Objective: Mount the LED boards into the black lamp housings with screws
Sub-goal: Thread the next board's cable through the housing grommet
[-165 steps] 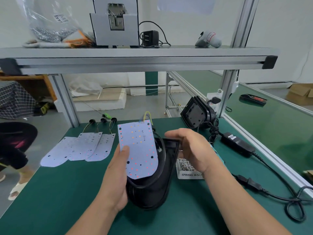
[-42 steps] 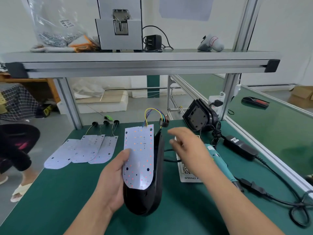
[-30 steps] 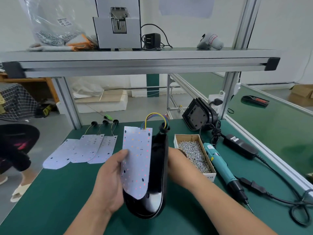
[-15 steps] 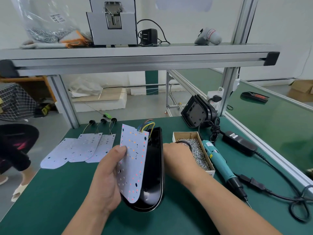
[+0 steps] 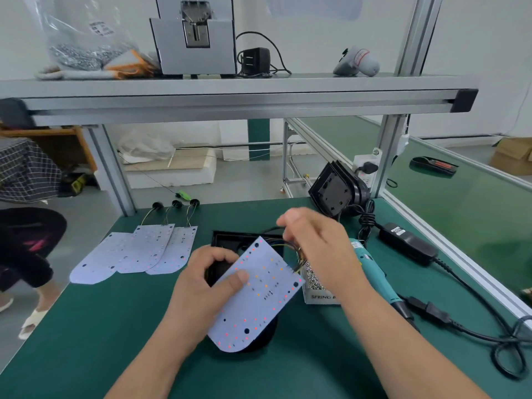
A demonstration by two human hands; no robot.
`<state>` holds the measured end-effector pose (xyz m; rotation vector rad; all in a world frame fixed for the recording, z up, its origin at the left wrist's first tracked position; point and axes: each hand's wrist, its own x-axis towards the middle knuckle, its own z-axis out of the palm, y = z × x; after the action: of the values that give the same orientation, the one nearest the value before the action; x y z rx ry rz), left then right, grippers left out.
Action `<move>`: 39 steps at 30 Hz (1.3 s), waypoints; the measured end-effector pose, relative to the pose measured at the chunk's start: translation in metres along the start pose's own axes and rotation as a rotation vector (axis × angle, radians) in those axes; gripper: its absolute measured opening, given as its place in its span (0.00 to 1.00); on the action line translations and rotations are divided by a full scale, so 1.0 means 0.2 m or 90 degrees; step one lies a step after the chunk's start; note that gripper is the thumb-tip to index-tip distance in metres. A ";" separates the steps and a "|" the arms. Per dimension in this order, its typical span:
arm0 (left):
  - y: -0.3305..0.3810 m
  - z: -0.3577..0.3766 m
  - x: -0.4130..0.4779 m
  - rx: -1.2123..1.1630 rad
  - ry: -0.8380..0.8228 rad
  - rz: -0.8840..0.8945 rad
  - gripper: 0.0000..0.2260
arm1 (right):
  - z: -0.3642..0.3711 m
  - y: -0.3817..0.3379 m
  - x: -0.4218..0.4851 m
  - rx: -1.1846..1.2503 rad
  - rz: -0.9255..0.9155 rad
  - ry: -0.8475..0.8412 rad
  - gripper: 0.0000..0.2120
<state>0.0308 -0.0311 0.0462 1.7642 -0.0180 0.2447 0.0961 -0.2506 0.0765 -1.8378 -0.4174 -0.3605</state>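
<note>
Black housing: we have the black plastic lamp housing lying open-side up on the green bench mat, mostly hidden under the board and our hands.
Step in hand: we judge this to be seating, with the white round-ended LED board held tilted over the housing, not yet lying flat in it.
Left grip: our left hand pinches the board's near edge, thumb on top, fingers closed beneath.
Right grip: our right hand is blurred at the coloured wire bundle; fingers look curled at the wires, but we cannot tell whether they clamp.
Next move: we would tuck the wires clear, lay the board level, line up its holes, then reach for the cardboard box of small screws and the teal electric screwdriver beside it.
Spare boards: three more white boards wait to our left.
</note>
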 end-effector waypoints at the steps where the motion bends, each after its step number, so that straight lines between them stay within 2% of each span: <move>1: 0.00 0.01 0.00 0.035 0.011 0.011 0.15 | 0.01 0.00 -0.01 -0.096 -0.025 -0.005 0.19; 2: 0.00 0.02 0.00 0.066 0.020 0.021 0.15 | 0.01 0.00 -0.02 -0.155 -0.031 -0.004 0.18; 4: 0.00 0.04 0.00 0.109 0.037 0.034 0.16 | 0.03 0.00 -0.02 -0.176 0.000 -0.026 0.15; 6: -0.01 0.05 -0.01 0.129 0.049 0.042 0.21 | 0.04 0.01 -0.03 -0.195 0.031 -0.061 0.14; 10: -0.03 0.08 -0.01 0.124 0.057 0.040 0.30 | 0.09 0.04 -0.05 -0.223 0.049 -0.121 0.22; 14: -0.02 0.04 0.01 -0.031 0.097 -0.016 0.30 | 0.11 0.08 -0.03 -0.204 0.069 -0.126 0.24; 17: -0.02 0.04 0.02 -0.116 0.136 -0.053 0.27 | 0.12 0.10 -0.02 -0.150 0.096 -0.088 0.25; 20: -0.03 0.06 0.02 -0.131 0.138 -0.085 0.21 | 0.15 0.10 -0.02 -0.172 0.041 -0.044 0.17; 23: -0.03 0.07 0.02 -0.120 0.126 -0.093 0.13 | 0.17 0.09 -0.03 -0.258 -0.027 -0.032 0.08; 29: -0.02 0.10 -0.01 -0.123 0.123 -0.108 0.14 | 0.15 0.05 -0.01 -0.426 -0.090 -0.111 0.14; 32: -0.02 0.11 -0.02 -0.132 0.131 -0.102 0.15 | 0.15 0.04 -0.01 -0.450 -0.106 -0.158 0.14; 39: -0.01 0.13 -0.04 -0.155 0.106 -0.088 0.15 | 0.18 0.00 -0.03 -0.497 -0.208 -0.112 0.10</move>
<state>0.0278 -0.0576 0.0377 1.4921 0.1869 0.2759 0.0926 -0.2158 0.0635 -2.5759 -0.7792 -0.6514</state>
